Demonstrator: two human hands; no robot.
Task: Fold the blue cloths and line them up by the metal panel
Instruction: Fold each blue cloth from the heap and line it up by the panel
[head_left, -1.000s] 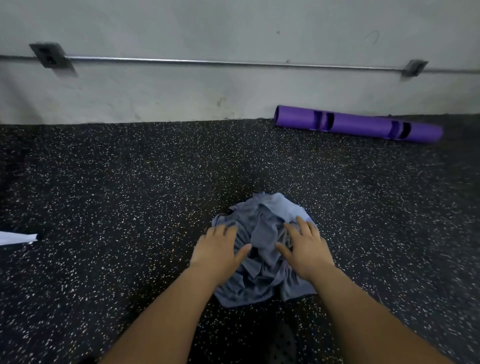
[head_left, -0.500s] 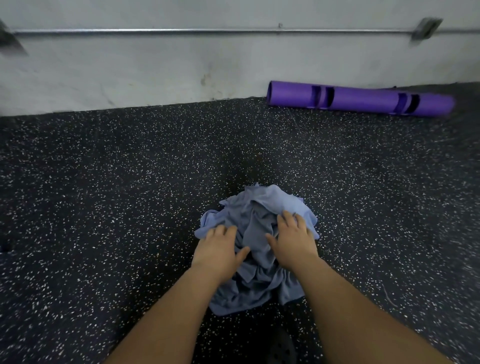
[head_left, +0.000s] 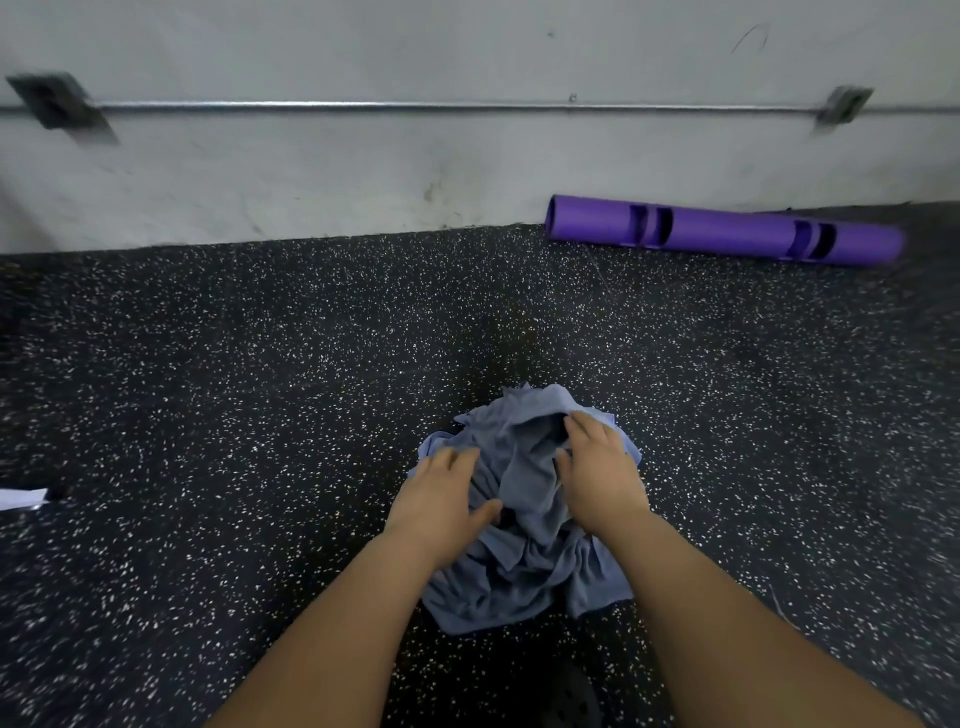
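A thin dark scrawl high on the right of the wall (head_left: 311, 171) is too faint to read.

Both bare forearms reach forward from the near edge, palms down, onto one crumpled heap of blue cloths (head_left: 524, 488). The heap lies on the floor (head_left: 208, 415), near and a little right of centre. How many cloths are bundled in it cannot be told.

The left hand (head_left: 441, 499) rests on the heap's left side. Its fingers (head_left: 457, 457) lie straight and close together, pointing away. Its thumb (head_left: 483, 512) is spread out to the right and touches the folds.

The right hand (head_left: 597, 478) lies on the heap's right side, a little farther out than the left. Its fingers (head_left: 587, 428) are held together and bent down over the far crest of the cloth, and the thumb lies against a raised ridge of fabric. Whether it actually pinches that fold cannot be told. A ridge of cloth stands between the two hands, which do not touch each other.

The floor is black rubber speckled with white. At the far right, one purple tube (head_left: 727, 234) lies along the foot of the wall, with two pairs of dark cut-outs in its side. One metal rail (head_left: 467, 106) runs across the wall, held by two brackets, the left bracket (head_left: 57, 104) and the right bracket (head_left: 844, 106), both blurred. One white scrap (head_left: 21, 499) shows at the left edge, on the floor.
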